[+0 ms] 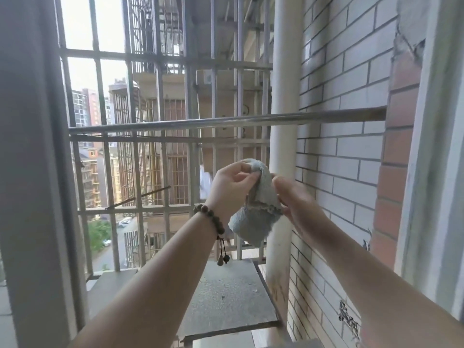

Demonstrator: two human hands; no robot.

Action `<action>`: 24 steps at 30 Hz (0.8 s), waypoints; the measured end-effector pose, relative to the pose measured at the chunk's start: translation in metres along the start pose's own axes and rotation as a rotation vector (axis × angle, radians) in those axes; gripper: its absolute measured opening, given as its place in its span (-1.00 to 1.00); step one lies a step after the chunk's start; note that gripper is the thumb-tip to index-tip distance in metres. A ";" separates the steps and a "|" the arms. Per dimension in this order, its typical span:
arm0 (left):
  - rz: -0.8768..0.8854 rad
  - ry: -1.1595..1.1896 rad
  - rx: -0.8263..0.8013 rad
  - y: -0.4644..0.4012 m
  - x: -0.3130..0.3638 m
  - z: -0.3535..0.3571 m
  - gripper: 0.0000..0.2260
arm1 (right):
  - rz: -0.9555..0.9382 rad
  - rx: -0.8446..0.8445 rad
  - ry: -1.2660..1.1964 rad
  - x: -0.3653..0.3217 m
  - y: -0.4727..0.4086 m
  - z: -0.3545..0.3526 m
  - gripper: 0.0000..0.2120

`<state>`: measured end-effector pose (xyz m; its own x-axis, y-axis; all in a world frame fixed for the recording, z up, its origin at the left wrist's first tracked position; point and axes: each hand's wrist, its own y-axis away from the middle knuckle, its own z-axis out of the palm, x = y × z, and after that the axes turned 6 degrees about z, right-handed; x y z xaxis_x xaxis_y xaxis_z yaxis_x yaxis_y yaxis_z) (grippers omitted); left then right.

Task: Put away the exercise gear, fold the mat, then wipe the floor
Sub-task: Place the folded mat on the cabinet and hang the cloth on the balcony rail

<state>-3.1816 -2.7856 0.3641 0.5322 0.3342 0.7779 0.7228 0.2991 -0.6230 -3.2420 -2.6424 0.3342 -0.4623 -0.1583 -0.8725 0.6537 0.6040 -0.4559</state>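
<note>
Hanging between both hands [263,194], cloth [258,212]

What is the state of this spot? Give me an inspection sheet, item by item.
Surface: grey slab ledge outside the window, speckled with debris.
Job's things: pale blue cloth, bunched, held in the air; mat and exercise gear not in view.
Clutter: nothing seen.
Grippers: left hand and right hand both pinch the cloth; bead bracelet on the left wrist.
Cables: nothing seen.
Surroundings: metal rail, window bars, white pipe, brick wall.
</note>
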 end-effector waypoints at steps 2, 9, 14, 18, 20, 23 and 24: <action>-0.004 0.025 -0.005 0.000 0.003 -0.001 -0.92 | -0.034 -0.006 0.065 0.000 0.002 -0.001 -0.50; -0.025 -0.133 0.099 -0.009 -0.012 -0.023 -0.94 | -0.105 0.354 0.079 -0.014 -0.005 -0.010 -0.87; 0.034 -0.582 0.176 -0.006 -0.031 -0.037 -0.92 | -0.017 0.381 -0.054 -0.029 -0.015 -0.018 -0.93; 0.255 -0.392 0.111 0.007 -0.010 -0.021 -0.91 | 0.049 0.359 0.003 -0.040 -0.021 -0.009 -0.86; 0.259 -0.313 0.034 0.012 0.002 -0.010 -0.87 | 0.074 0.304 0.017 -0.044 -0.020 -0.002 -0.79; 0.246 -0.275 0.056 0.008 0.006 -0.003 -0.85 | 0.066 0.275 0.025 -0.050 -0.019 0.001 -0.78; 0.245 -0.268 0.073 0.005 0.005 -0.003 -0.88 | 0.065 0.267 0.027 -0.051 -0.018 0.000 -0.78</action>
<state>-3.1735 -2.7849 0.3652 0.5443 0.6230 0.5618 0.5499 0.2408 -0.7998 -3.2299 -2.6456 0.3871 -0.4278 -0.1031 -0.8980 0.8157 0.3840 -0.4327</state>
